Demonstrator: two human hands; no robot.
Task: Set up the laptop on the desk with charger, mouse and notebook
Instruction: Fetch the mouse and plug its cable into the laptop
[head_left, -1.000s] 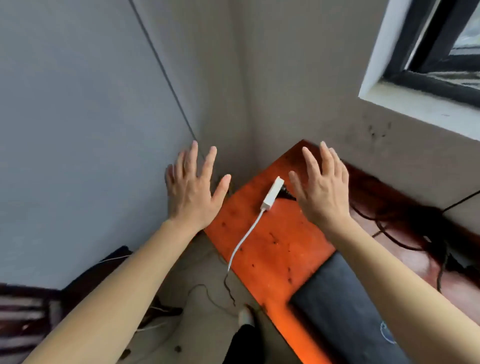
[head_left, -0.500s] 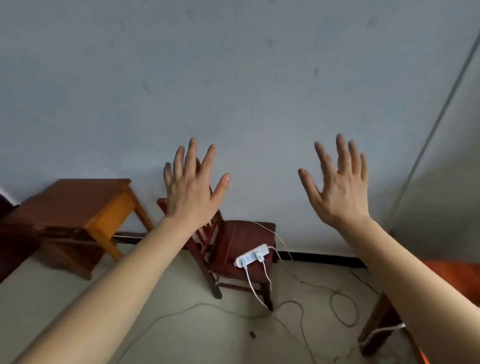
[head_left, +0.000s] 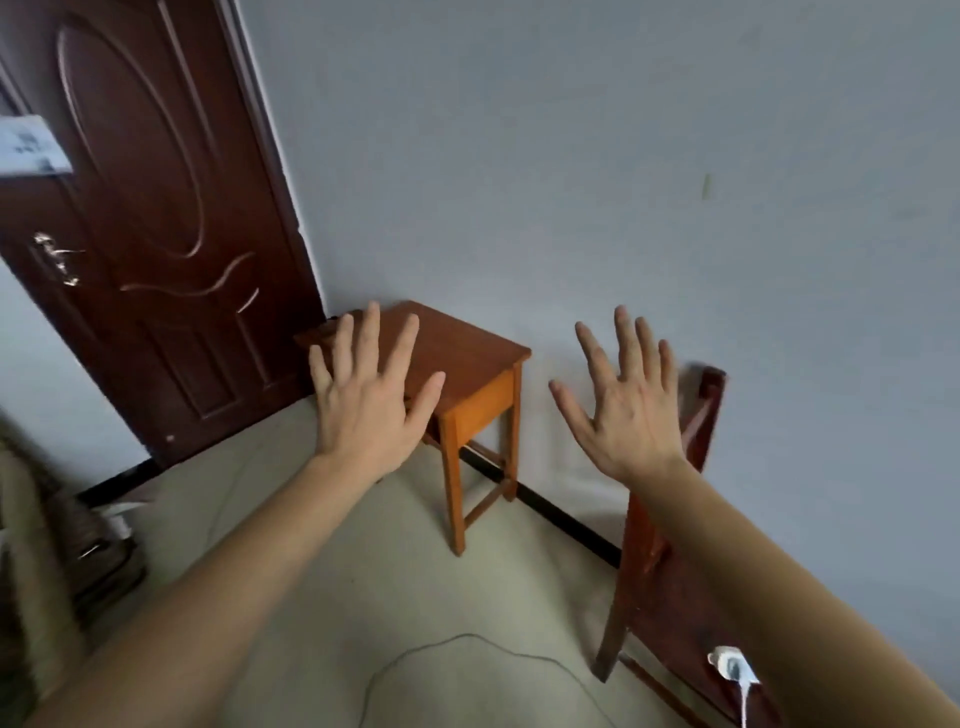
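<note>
My left hand (head_left: 370, 396) and my right hand (head_left: 626, 410) are both raised in front of me, backs toward the camera, fingers spread and holding nothing. Behind the left hand stands a small wooden desk (head_left: 470, 364) against the grey wall, its top bare. No laptop, mouse or notebook is in view. A white power strip (head_left: 731, 666) with a white cable lies on the seat of a dark red chair (head_left: 670, 519) at the lower right, partly hidden by my right forearm.
A dark brown door (head_left: 156, 234) with a metal handle fills the left. A thin grey cable (head_left: 452, 644) curls across the pale floor. Blurred dark items sit at the far left edge by the floor.
My view has swung left: from the orange desk corner with the laptop sleeve, past the chair, to the door and small wooden desk. Both hands stay raised and spread.
</note>
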